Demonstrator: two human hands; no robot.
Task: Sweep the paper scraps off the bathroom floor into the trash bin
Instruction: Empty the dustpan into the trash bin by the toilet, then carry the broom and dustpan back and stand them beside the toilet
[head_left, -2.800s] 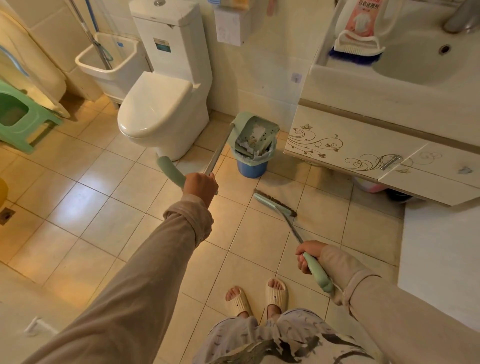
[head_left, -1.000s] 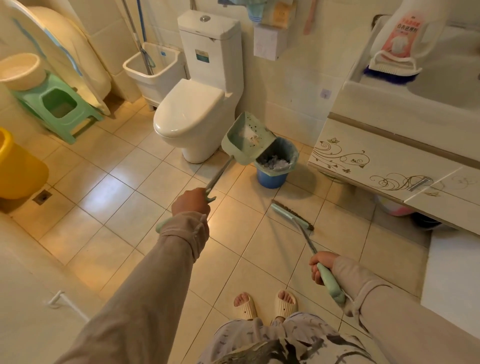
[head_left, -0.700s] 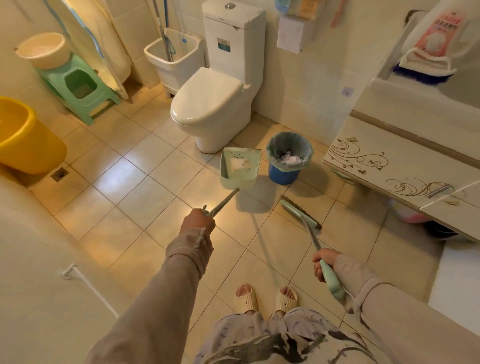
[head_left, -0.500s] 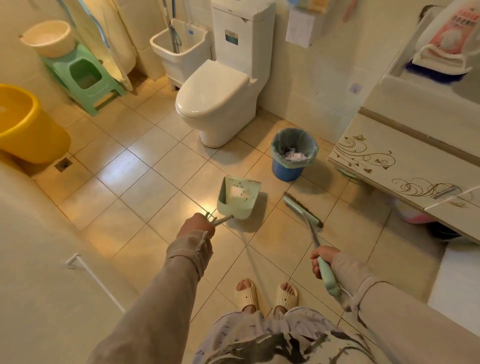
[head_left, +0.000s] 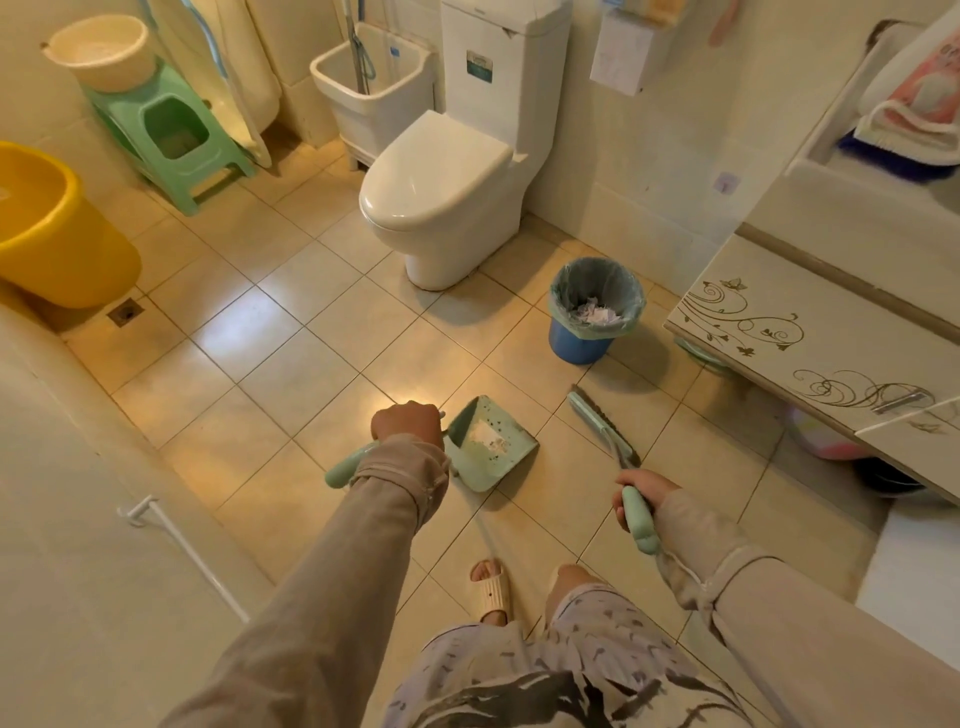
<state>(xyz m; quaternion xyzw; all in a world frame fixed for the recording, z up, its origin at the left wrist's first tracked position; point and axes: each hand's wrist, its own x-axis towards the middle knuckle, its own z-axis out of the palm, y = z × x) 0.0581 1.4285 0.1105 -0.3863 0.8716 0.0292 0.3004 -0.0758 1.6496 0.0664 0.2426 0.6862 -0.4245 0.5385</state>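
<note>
Glossy beige tiled floor (head_left: 291, 332), warm light glaring off it; toilet (head_left: 441, 192) against the far wall, yellow tub (head_left: 57, 234) and green stool (head_left: 176, 135) to the left, vanity cabinet (head_left: 810, 332) on the right. Left hand (head_left: 408, 427) was closed round the dustpan (head_left: 491, 444) handle, pan low by the floor with a few white scraps in it; right hand (head_left: 641, 493) was wrapped round the broom (head_left: 602, 428) grip, bristles on the tiles. Paper scraps (head_left: 597, 315) lay inside the lined blue trash bin (head_left: 595, 312), between toilet and cabinet.
</note>
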